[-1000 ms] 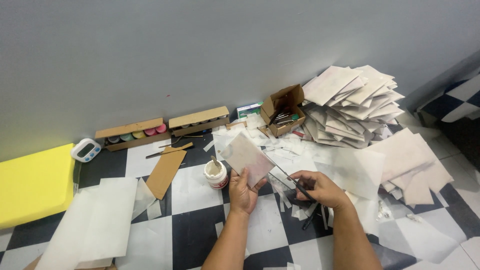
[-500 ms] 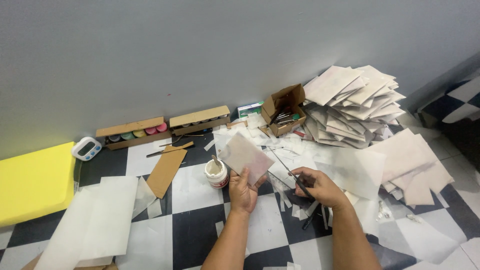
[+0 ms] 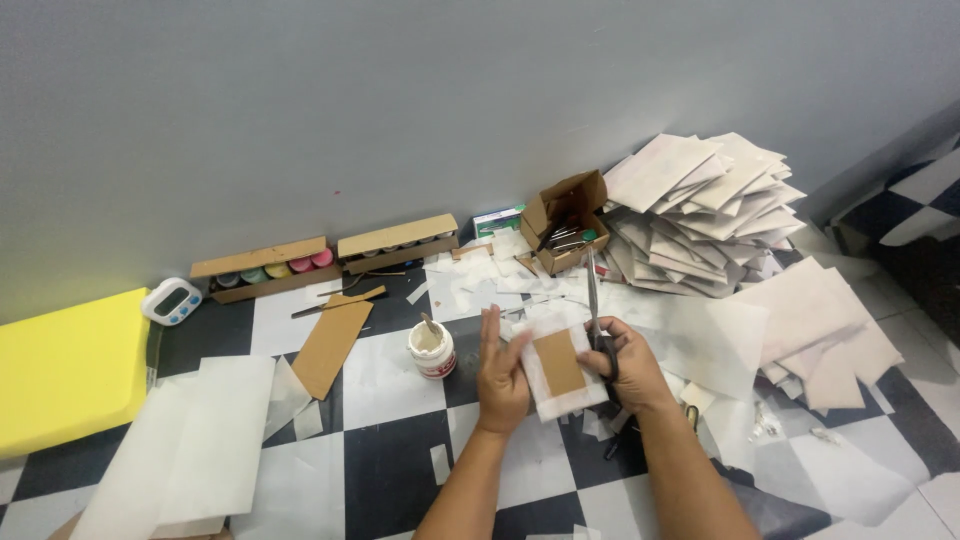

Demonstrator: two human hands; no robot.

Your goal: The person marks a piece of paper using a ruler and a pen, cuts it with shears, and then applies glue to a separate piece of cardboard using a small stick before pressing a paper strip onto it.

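A small white paper packet (image 3: 562,367) with a brown cardboard rectangle at its middle is held above the checkered floor (image 3: 390,480), between the 2 hands. The left hand (image 3: 502,372) has thumb and fingers closed on the packet's left edge. The right hand (image 3: 625,365) is closed around the handles of a pair of scissors (image 3: 594,300), whose blades point up and away along the packet's right edge; whether the blades bite the paper cannot be told.

As a judgement, the work looks well along: beyond the right hand rises a tall stack of finished envelopes (image 3: 700,210), with more flat pieces to its right, while uncut white sheets (image 3: 190,440) lie well to the left of the left hand, so more remains.

Just left of the left hand stands an open glue pot (image 3: 431,349) with a stick in it, close enough to be knocked. Scraps litter the floor under both wrists. Beyond the packet an open cardboard box (image 3: 565,220) of tools stands near the scissor tips. Open floor lies mainly toward the person, below the forearms.
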